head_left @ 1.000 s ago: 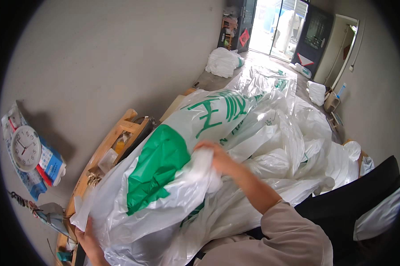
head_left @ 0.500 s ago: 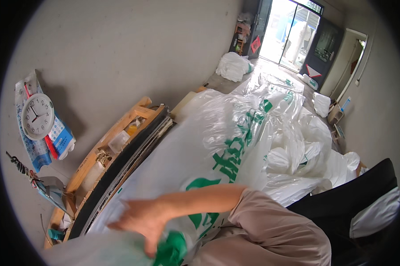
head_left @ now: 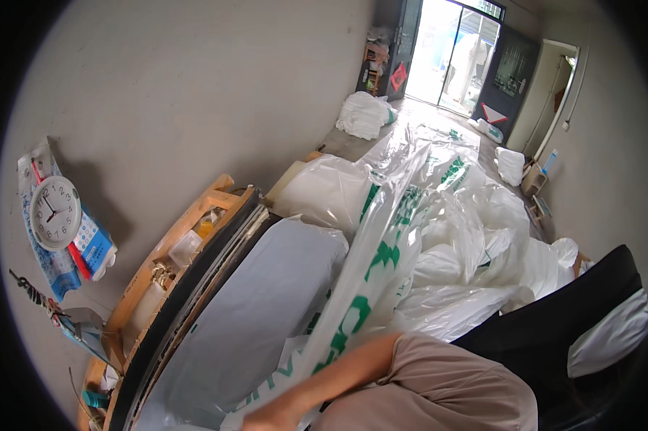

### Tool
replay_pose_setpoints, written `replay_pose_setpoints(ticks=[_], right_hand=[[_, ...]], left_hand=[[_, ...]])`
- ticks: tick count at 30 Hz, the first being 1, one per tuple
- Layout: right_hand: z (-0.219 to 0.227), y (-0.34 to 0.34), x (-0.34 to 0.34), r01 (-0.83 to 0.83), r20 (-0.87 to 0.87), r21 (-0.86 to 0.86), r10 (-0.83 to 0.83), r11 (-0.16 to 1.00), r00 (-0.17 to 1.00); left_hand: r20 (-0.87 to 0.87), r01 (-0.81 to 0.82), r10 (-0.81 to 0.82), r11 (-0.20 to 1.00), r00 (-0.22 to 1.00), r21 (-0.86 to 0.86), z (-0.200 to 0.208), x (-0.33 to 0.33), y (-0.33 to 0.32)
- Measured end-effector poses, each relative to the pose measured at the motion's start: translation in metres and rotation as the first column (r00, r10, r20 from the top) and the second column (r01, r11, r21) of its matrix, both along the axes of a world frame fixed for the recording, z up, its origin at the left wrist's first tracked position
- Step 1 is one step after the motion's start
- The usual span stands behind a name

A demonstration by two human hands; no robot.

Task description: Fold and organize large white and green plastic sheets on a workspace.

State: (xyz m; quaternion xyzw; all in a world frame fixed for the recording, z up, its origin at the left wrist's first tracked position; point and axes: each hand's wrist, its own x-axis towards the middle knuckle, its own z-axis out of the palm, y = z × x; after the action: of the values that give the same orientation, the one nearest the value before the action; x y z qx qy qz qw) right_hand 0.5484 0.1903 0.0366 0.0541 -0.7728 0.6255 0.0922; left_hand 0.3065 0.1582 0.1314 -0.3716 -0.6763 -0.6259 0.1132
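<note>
My right hand (head_left: 272, 418) is at the lower edge, its fingers cut off by the picture's rim. It touches or lies right beside the near end of a clear plastic sheet (head_left: 352, 305) with green print. That sheet is gathered into a long fold running away toward the door. Left of the fold, a pale grey, flat, round-cornered layer (head_left: 266, 287) lies uncovered. Whether my fingers grip the plastic is hidden. The right arm reaches across from the right in a beige sleeve. My left hand is out of view.
A wooden frame (head_left: 138, 293) with small items runs along the left wall beside a black-edged stack (head_left: 184, 316). A clock (head_left: 56, 213) hangs there. Heaped white plastic (head_left: 467, 248) lies to the right, next to a black chair-like shape (head_left: 547, 337). White bundles (head_left: 363, 115) lie near the open door.
The printed plastic has swung right off the pale layer, which now shows. My right hand has moved down toward the lower edge. The view has shifted slightly.
</note>
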Motion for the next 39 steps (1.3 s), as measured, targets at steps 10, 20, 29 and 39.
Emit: replay_pose_setpoints(ticks=[10,20,29,39], right_hand=[[-0.011,0.018,-0.016,-0.317,0.349,0.433,0.167,0.844,0.922],[0.021,-0.04,-0.086,-0.085,-0.367,0.199,0.155,0.976,0.917],[0.126,0.159,0.098,0.411,0.166,0.674,-0.669,0.613,0.724],[0.097,0.094,0.251,0.767,0.214,-0.062,-0.742,0.638,0.635]], left_hand=[[0.189,-0.015,0.009,0.999,0.982,0.03,-0.007,-0.046,-0.006],[0.343,-0.014,-0.008,0.998,0.939,0.059,-0.004,-0.1,0.004],[0.502,-0.354,0.304,0.935,0.81,0.006,-0.013,-0.198,-0.153],[0.637,0.282,-0.235,0.959,0.735,0.029,-0.095,-0.086,-0.085]])
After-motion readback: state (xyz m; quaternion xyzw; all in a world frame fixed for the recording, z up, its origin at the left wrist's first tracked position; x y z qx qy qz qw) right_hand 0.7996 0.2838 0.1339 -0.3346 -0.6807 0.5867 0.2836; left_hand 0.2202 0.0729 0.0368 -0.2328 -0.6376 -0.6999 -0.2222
